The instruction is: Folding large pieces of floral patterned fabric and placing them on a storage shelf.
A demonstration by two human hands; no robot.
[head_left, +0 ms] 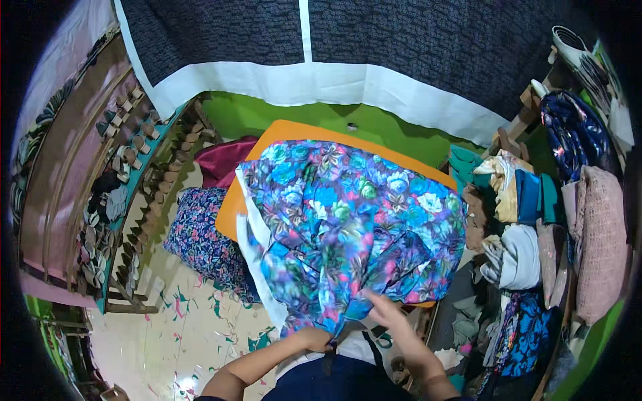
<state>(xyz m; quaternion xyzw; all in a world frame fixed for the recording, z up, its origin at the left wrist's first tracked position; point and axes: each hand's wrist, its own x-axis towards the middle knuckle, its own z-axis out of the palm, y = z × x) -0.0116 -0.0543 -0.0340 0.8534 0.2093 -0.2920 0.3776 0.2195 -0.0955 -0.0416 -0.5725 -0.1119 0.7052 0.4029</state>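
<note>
A floral fabric (348, 207) in blue, purple and pink, with a white strip along its left side, spreads over an orange tabletop (284, 130). Its near part is bunched and hangs over the front edge toward me. At that lower end, my left hand (315, 339) is closed on the gathered cloth. My right hand (386, 311) is just to the right and a little higher, fingers stretched out beside the cloth and slightly smeared by motion. Under the right wrist lies a small dark ring-like shape that I cannot make out.
On the left, a rack (137, 157) holds rows of shoes. A dark floral bundle (204, 237) and a maroon cloth (227, 160) sit left of the table. Fabric scraps (180, 304) litter the tiled floor. Folded cloths (515, 254) crowd shelves at right; dark curtains (221, 33) hang behind.
</note>
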